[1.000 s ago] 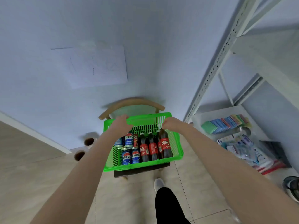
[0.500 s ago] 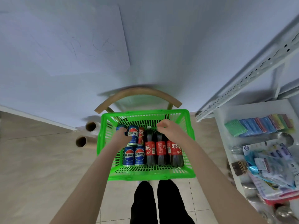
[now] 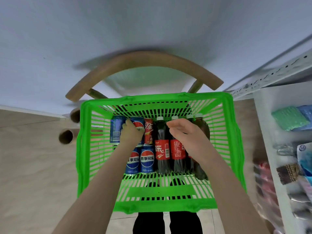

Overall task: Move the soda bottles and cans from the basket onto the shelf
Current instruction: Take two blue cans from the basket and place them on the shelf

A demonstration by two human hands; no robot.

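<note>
A green plastic basket (image 3: 152,208) sits on a chair in front of me. Blue Pepsi cans (image 3: 147,159) fill its left half, and a red cola can (image 3: 148,130) stands in the back row. Several dark cola bottles (image 3: 162,149) with red labels lie side by side on the right. My left hand (image 3: 130,135) grips a back-row Pepsi can (image 3: 138,124), fingers curled round it. My right hand (image 3: 184,134) curls over the neck of a middle cola bottle (image 3: 177,149). The white shelf (image 3: 263,119) is at the right edge.
The chair's curved wooden backrest (image 3: 143,59) stands against the wall behind the basket. Two cardboard tubes (image 3: 65,136) lie on the floor at the left. Green and blue sponges (image 3: 289,118) and packaged goods crowd the shelf. My dark trouser legs (image 3: 152,222) show below the basket.
Both hands left the basket's far rim and dropped inside, the left onto a Pepsi can, the right onto the bottles. The view has moved closer and tilted down.
</note>
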